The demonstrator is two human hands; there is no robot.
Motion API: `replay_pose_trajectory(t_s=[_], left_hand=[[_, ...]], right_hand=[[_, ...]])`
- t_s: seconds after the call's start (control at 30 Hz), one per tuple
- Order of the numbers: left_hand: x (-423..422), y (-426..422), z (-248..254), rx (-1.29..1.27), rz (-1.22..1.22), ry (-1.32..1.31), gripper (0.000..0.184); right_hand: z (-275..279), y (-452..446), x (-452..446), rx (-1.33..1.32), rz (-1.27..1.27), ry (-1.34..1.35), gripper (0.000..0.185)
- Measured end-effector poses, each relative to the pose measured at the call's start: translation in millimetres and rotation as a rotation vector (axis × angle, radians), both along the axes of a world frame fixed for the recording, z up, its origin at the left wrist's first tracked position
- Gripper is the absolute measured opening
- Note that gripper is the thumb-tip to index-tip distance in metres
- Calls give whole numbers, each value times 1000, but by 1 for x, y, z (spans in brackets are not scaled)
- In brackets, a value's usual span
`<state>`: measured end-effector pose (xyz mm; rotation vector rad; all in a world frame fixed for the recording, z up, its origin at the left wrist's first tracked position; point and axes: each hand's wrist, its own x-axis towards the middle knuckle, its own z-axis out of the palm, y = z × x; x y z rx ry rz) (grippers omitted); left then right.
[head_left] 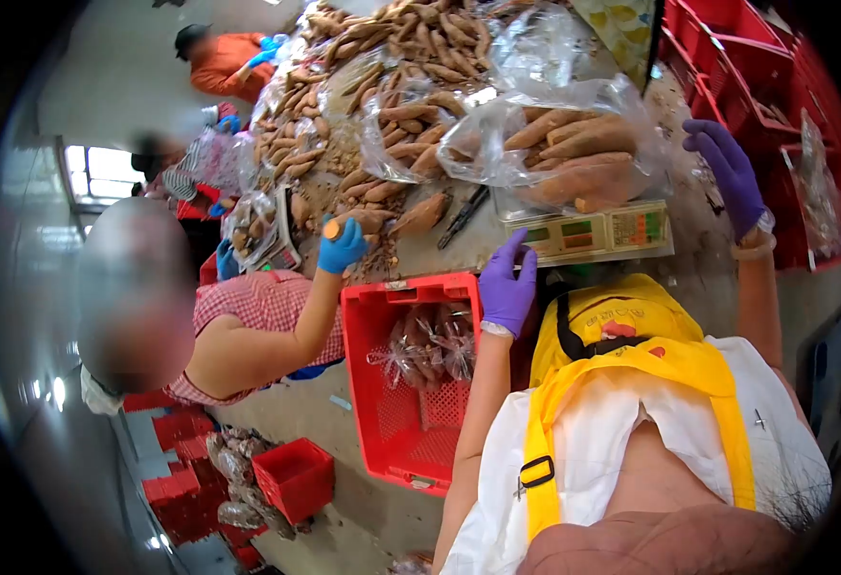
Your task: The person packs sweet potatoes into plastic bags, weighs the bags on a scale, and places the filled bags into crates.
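Head: bagged tubers (591, 140); long axes crosswise

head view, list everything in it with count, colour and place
tubers: too many to count, brown, across the table
bags: several, clear, on table and scale, also in near crate
scale: one, pale, at table's near edge
knife-like tool: one, black, left of scale
near crate: one, red, lower middle
other crates: several, red, far right and lower left
co-workers: at least three, mixed clothing, left
apron: one, yellow, worn, lower right
left hand: one, purple-gloved, by scale
right hand: one, purple-gloved, raised
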<state>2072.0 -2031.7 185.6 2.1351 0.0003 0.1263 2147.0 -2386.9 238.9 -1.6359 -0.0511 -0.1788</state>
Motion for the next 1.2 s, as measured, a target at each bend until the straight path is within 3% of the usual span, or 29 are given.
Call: replay_pose_trajectory(t_s=[0.13,0.27,0.33,0.37,0.5,0.6,0.83,1.2], left_hand=[[8,-7,-5,50,-56,-34,34],[2,4,-31,19,-157,184,34],[-3,12,-28,208,-297,358,35],[-5,20,-41,343,-365,322,37],[-20,40,-66,470,-492,384,38],[-23,33,-47,513,-494,538,38],[-37,44,-81,459,-454,483,40],[-18,41,-55,508,-412,571,38]], right_hand=[[2,-5,-4,46,1,-44,26],[5,-11,-8,15,-8,-58,30],[4,-13,-8,19,-5,-56,31],[3,-14,-7,17,6,-52,31],[1,-9,-10,1,3,-30,31],[-2,-6,-6,72,13,-6,30],[-4,11,3,-4,53,-10,28],[-36,13,23,43,73,33,23]])
